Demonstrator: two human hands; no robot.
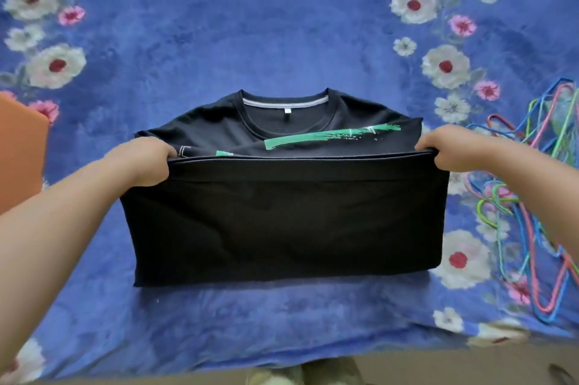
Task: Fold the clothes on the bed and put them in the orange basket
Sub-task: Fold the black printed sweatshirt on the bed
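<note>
Bed (282, 24): hands pinch black shirt (282, 221) hem; orange basket (18, 149) contents unseen.

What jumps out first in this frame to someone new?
The black T-shirt in the centre of the blue floral blanket, its lower half lifted up toward the green print. The left hand and right hand each grip a corner of the hem. A tangle of coloured hangers lies at the right edge, and part of the orange basket shows at the left.
</note>
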